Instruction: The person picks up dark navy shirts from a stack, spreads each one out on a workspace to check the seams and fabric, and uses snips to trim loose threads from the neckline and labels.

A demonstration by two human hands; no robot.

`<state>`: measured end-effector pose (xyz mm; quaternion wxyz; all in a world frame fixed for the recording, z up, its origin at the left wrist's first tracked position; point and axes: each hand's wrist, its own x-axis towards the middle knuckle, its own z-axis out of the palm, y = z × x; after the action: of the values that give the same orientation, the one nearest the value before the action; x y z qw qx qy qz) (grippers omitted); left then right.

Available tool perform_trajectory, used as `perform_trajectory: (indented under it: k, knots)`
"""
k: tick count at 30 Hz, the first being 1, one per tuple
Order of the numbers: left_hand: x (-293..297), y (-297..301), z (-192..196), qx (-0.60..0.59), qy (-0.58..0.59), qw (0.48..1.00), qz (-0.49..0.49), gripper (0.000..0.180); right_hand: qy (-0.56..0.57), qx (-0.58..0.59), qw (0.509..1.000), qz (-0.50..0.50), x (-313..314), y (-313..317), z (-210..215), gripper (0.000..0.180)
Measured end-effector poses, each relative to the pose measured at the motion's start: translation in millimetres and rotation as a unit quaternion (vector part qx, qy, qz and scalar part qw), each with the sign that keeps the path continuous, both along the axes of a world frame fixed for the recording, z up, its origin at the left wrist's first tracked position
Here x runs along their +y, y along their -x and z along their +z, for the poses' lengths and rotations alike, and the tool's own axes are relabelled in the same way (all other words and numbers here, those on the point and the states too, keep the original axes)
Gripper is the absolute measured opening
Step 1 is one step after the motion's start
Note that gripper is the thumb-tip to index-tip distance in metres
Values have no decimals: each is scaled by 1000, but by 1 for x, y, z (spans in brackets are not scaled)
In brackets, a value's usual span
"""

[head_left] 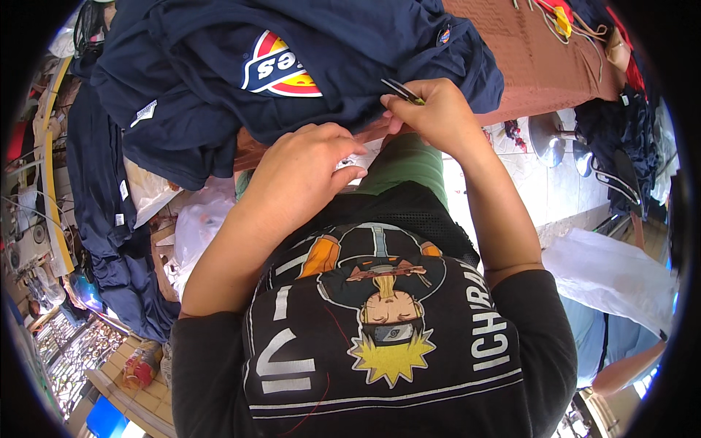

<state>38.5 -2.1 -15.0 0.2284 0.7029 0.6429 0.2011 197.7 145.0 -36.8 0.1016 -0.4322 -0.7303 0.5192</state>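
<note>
A navy sweatshirt (pixel 197 66) with a red, yellow and white printed logo lies heaped on the table before me. My left hand (pixel 303 164) is at its near edge, thumb and fingers apart, with nothing visible between them. In my right hand (pixel 438 113) is a small pair of thread snips (pixel 400 90), gripped between thumb and fingers. Their slim dark tips point up and left, close over the navy cloth. The lower fingers of the right hand are partly hidden beneath it.
Brown cloth (pixel 533 58) covers the table, with cords and a yellow and red item (pixel 561 20) on it. More navy garments (pixel 102 190) hang at the left beside plastic bags (pixel 201 226). A stool (pixel 548 139) stands at right. Another person's arm (pixel 628 372) shows at lower right.
</note>
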Motion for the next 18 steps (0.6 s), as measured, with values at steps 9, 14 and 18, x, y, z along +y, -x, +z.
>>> perform_trajectory:
  k: [9, 14, 18]
  knots:
    - [21, 4, 2, -265, -169, 928, 200, 14, 141, 267, 953, -11, 3, -9, 1, 14]
    - [27, 0, 10, -249, -211, 925, 194, 25, 191, 333, 923, -34, 2, -8, 6, 12]
    - [30, -9, 6, -222, -207, 935, 184, 28, 193, 348, 917, -19, 0, -8, 9, 13]
